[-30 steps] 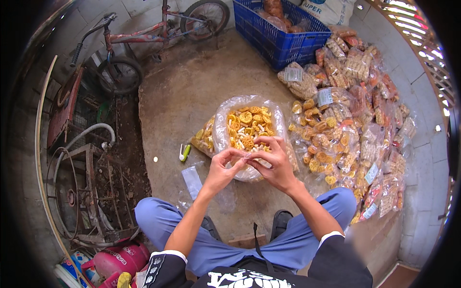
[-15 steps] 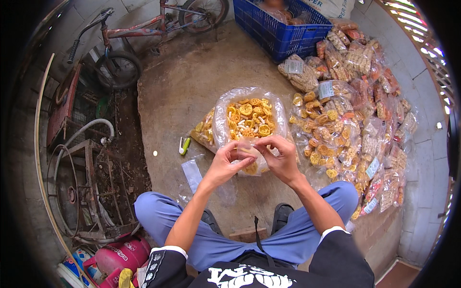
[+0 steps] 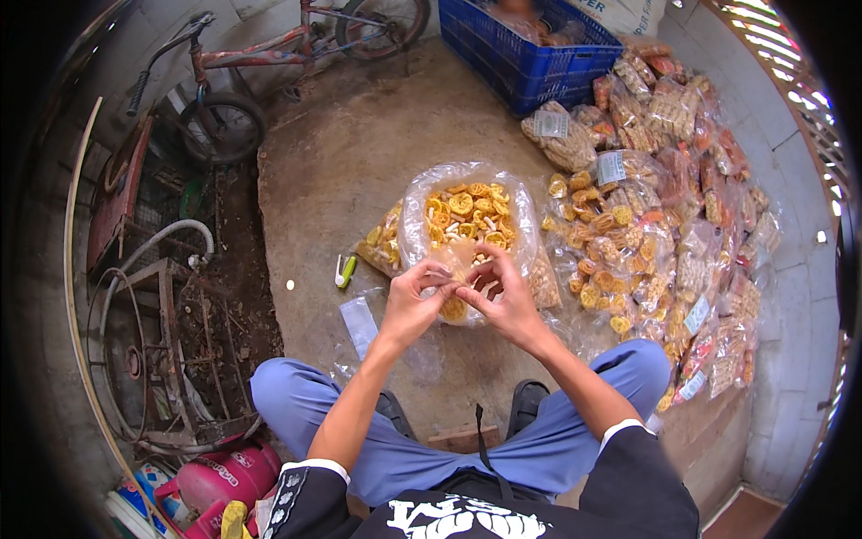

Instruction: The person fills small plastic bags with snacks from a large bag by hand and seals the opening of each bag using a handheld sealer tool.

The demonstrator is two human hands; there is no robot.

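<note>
My left hand [image 3: 412, 301] and my right hand [image 3: 508, 303] meet over the near side of a large open clear plastic bag [image 3: 415, 202]. That bag is full of yellow and orange wheel-shaped crackers [image 3: 461, 205] mixed with pale sticks. Between my fingertips is a small clear plastic bag [image 3: 461, 255], pinched by both hands. A round yellow cracker [image 3: 453, 310] shows just below my fingers; whether it lies inside the small bag I cannot tell. Left of the large bag, a green and white stapler-like tool [image 3: 345, 272] lies on the floor beside flat clear plastic bags [image 3: 359, 325].
Filled snack packs [image 3: 664, 193] are heaped along the right wall. A blue crate [image 3: 539, 67] stands at the back. On the left are a bicycle [image 3: 256, 58], a rusty metal frame [image 3: 171, 350] and a pink gas cylinder [image 3: 224, 481].
The small bag's upper part now stands up above my fingers. My right hand has shifted slightly left and turned, bringing its fingertips against those of my left hand.
</note>
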